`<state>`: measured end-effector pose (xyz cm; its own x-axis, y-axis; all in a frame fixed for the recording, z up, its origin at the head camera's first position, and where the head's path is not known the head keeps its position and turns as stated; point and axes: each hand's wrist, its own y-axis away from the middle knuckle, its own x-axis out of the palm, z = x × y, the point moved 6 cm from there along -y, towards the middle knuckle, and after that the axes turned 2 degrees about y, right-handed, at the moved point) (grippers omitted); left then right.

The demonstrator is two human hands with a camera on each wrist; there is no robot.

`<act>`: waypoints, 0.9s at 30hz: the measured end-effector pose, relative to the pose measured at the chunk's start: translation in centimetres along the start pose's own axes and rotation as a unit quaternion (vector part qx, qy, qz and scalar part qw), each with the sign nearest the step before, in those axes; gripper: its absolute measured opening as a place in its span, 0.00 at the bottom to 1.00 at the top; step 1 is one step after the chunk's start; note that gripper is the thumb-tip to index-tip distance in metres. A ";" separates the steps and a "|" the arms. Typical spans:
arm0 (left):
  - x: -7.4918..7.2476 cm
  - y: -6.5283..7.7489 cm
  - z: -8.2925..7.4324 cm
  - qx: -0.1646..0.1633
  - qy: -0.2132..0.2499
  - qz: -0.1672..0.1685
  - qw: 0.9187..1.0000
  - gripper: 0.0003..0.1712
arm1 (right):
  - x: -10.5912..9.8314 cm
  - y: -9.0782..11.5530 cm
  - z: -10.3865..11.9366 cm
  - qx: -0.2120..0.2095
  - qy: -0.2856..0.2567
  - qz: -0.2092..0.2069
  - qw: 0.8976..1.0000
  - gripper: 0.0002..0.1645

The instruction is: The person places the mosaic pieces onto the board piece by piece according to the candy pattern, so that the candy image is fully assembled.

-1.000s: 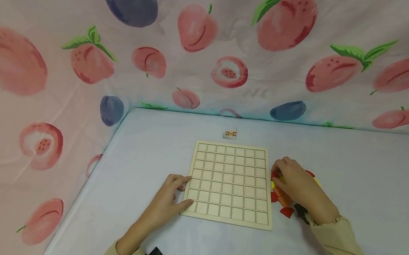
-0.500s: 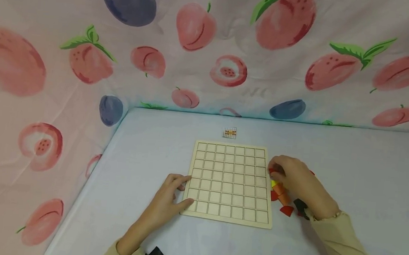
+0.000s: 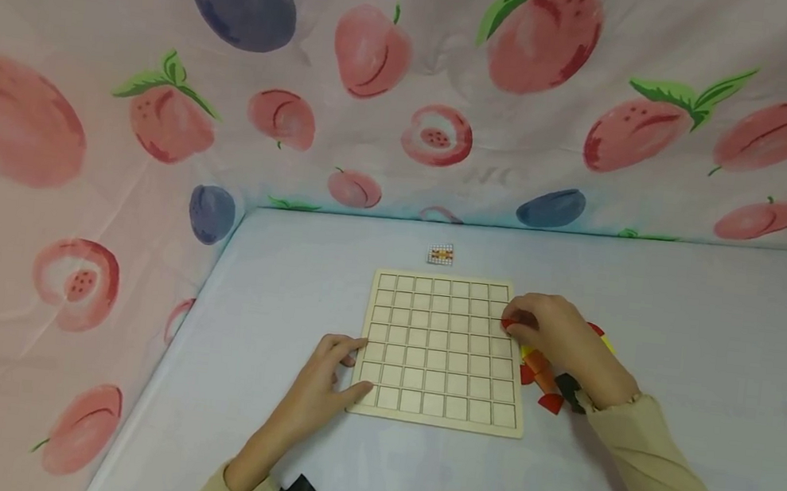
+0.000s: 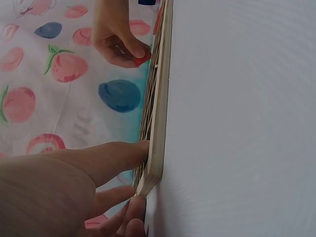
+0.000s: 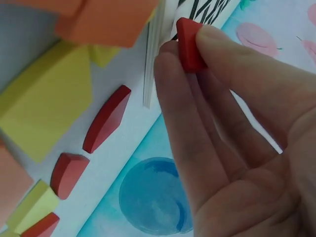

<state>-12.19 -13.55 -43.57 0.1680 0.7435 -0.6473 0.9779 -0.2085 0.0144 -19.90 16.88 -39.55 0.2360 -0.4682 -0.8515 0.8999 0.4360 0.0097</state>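
A square wooden grid board (image 3: 435,358) lies on the white table, its cells bare. My left hand (image 3: 317,385) rests at the board's left side, thumb on the lower-left rim and the other fingers at the edge. My right hand (image 3: 551,326) is over the board's upper right edge and pinches a small red block (image 5: 191,47) between thumb and fingers. In the left wrist view the red block (image 4: 143,59) shows at the right fingertips, above the grid surface. To the right of the board, partly under my right hand, lie loose red, yellow and orange blocks (image 3: 542,373).
A small patterned card (image 3: 440,254) lies behind the board. In the right wrist view, a yellow block (image 5: 49,96) and red blocks (image 5: 107,118) lie close to the board's side. A fruit-print cloth (image 3: 376,140) hangs at the back and left of the table.
My right hand has moved left from the loose blocks to the board's upper right edge, carrying the red block. The left hand stays in place on the board.
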 end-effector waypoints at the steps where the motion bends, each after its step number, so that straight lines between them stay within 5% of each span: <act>1: 0.0 0.0 0.0 0.001 0.000 0.000 1.000 0.34 | 0.0 -0.1 0.0 -0.006 0.004 0.001 1.000 0.05; 8: -0.1 0.0 0.0 0.010 0.000 -0.008 1.000 0.33 | 0.5 -1.0 0.6 -0.057 0.016 0.008 0.998 0.07; 27: 0.1 0.1 0.6 -0.002 0.012 -0.003 1.000 0.32 | 1.1 -1.3 0.6 -0.063 0.035 0.002 0.997 0.07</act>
<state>-12.18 -13.88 -44.04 0.1646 0.7601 -0.6287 0.9794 -0.2016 0.0127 -20.61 15.37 -40.17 0.2097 -0.4137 -0.8860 0.8449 0.5327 -0.0488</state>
